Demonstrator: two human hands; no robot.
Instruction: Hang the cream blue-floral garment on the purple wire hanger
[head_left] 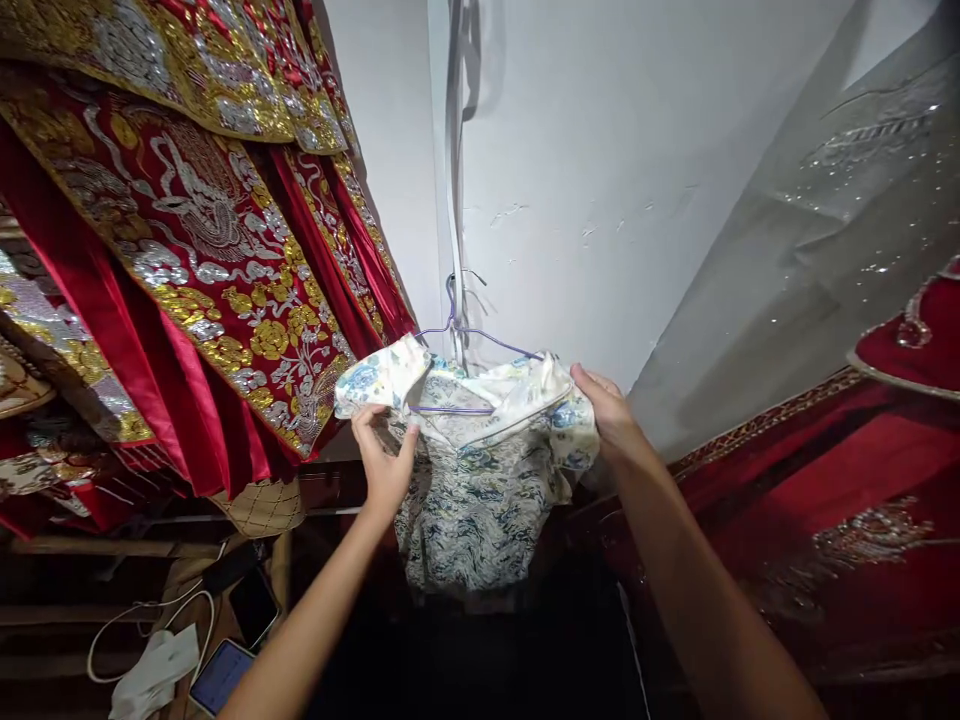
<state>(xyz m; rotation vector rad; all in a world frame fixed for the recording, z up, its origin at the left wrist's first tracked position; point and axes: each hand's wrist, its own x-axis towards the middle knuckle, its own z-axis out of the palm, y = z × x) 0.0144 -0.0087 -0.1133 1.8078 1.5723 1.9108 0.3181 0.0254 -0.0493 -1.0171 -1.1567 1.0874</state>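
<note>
Floral garment (480,490) — crumpled, on hanger (469,340)

Two bare forearms visible, entering from lower frame: left arm (315,630) from bottom centre-left, right arm (705,600) from bottom right. No sleeves in view on either. Left hand (384,465) and right hand (609,412) ungloved. No rings, watch, bracelets or markings discernible. Fingernails short, unpainted where visible. Rest of body out of frame.

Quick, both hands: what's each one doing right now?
Left hand: closed, pinching the floral garment near its collar.
Right hand: closed on the garment's shoulder by the hanger.
</note>
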